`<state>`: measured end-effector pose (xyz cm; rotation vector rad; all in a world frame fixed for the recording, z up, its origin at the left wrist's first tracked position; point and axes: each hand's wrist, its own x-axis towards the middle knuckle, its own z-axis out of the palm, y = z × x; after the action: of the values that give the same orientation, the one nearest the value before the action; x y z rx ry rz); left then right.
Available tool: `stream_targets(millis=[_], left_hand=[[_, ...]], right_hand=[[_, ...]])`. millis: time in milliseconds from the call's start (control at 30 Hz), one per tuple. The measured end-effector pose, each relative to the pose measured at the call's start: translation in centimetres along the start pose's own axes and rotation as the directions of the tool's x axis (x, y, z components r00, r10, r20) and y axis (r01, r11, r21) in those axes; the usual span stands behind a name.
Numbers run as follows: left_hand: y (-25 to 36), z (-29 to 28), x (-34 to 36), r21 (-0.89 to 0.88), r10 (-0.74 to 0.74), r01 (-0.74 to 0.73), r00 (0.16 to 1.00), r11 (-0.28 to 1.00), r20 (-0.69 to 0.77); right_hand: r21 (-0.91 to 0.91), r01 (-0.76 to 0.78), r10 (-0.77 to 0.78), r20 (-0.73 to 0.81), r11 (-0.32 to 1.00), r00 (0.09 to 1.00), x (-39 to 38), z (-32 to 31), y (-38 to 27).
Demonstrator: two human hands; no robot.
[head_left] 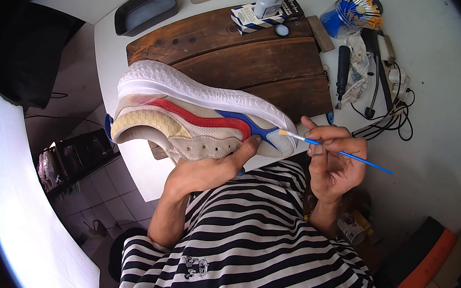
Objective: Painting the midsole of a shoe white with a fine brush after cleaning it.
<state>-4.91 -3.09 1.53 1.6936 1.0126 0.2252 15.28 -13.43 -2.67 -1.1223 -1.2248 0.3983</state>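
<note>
A sneaker point(206, 116) with a thick white sole, a red stripe and blue panels lies tilted on its side, sole facing away from me. My left hand point(211, 170) grips it from below near the lace holes, thumb pressed on the upper. In my right hand point(335, 159) is a thin paintbrush point(352, 158) with a blue handle, pinched between thumb and fingers. Its tan bristles touch, or nearly touch, the pale grey panel at the shoe's toe end. The sneaker's underside and my left fingers are partly hidden.
Beyond the shoe lies a dark wooden board point(200, 48). An open bottle point(268, 3) stands by a striped box point(244, 19), its cap point(281, 30) nearby. A cup of brushes point(340, 19), a rotary tool point(343, 71) and cables point(390, 122) sit right; a dark tray point(145, 11) sits far left.
</note>
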Motion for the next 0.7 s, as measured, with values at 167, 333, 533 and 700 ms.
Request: stream_targets(millis=[167, 333, 533, 700], left_hand=[[0.2, -0.3, 0.1, 0.036, -0.006, 0.005, 0.999, 0.999, 0.036], [-0.3, -0.2, 0.1, 0.029, -0.006, 0.006, 1.000, 1.000, 0.022], [-0.1, -1.6, 0.4, -0.057, -0.159, 0.163, 0.985, 0.985, 0.074], [-0.8, -2.6, 1.2, -0.202, -0.230, 0.237, 0.972, 0.950, 0.055]], right_hand=[[0.041, -0.003, 0.003, 0.007, 0.999, 1.000, 0.2, 0.5, -0.7], [-0.032, 0.038, -0.035, 0.102, 0.999, 0.994, 0.6, 0.5, -0.4], [0.216, -0.104, 0.122, -0.072, 0.971, 0.990, 2.3, -1.3, -0.8], [0.099, -0.141, 0.148, -0.067, 0.985, 0.987, 7.9, -2.7, -0.1]])
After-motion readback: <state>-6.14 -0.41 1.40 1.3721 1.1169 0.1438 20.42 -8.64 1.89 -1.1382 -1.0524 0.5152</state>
